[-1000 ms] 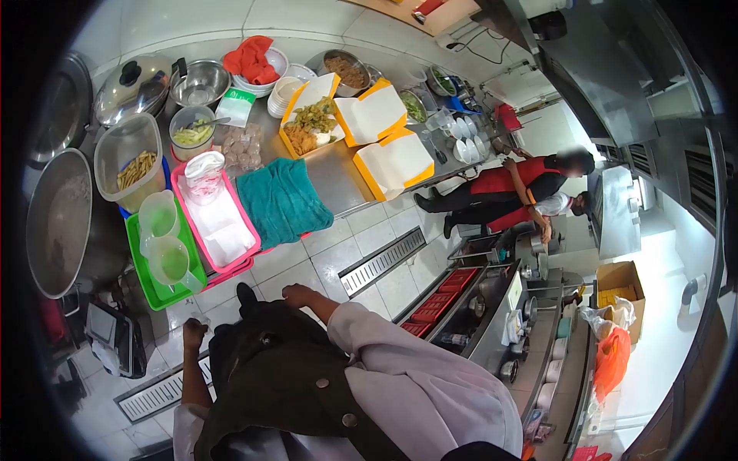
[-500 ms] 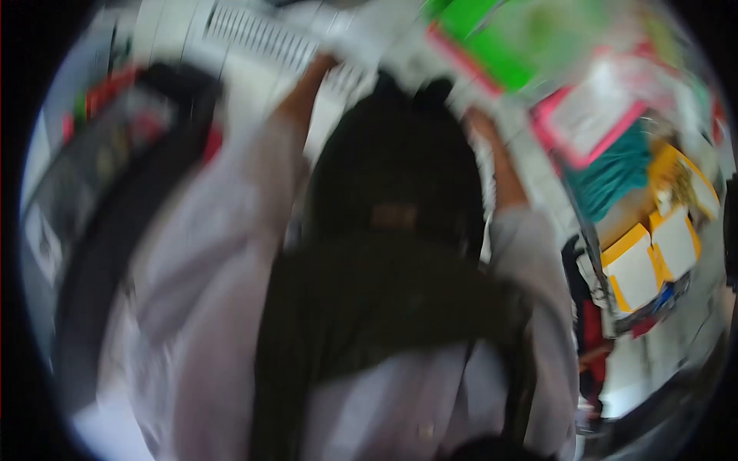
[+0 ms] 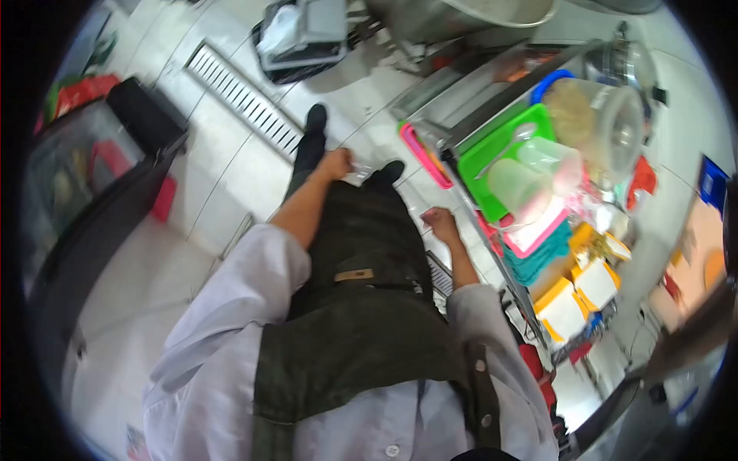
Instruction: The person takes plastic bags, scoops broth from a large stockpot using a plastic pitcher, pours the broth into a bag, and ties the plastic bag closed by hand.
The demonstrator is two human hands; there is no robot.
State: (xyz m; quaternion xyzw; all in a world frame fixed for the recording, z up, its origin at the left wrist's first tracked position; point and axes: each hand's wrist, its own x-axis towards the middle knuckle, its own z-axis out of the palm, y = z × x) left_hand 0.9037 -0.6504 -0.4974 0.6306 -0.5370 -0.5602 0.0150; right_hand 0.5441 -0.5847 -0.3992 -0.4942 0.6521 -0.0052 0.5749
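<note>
Toward the left edge stands a dark-framed glass case, with a black box at its upper corner and a flat red piece beside it. A slotted floor drain runs slantwise across the white tiles, and above its right end sits a grey-and-black bin with clear plastic in it. The left hand hangs over the dark trousers between two black shoes, its grip curled; a small clear, shiny scrap shows just beside the fingertips, too blurred to tell whether it is pinched. The right hand hangs at the other side of the legs, well apart from the left, fingers loosely bent; I cannot tell whether that grip is closed on something. It is near the pink tray edges at the side of the metal desk. On the desk lies a green tray with a spoon and two translucent cups, then a pink-rimmed tray, a teal cloth and yellow boxes with white insides, one holding food. Farther right are a clear tub and a red cloth.
</note>
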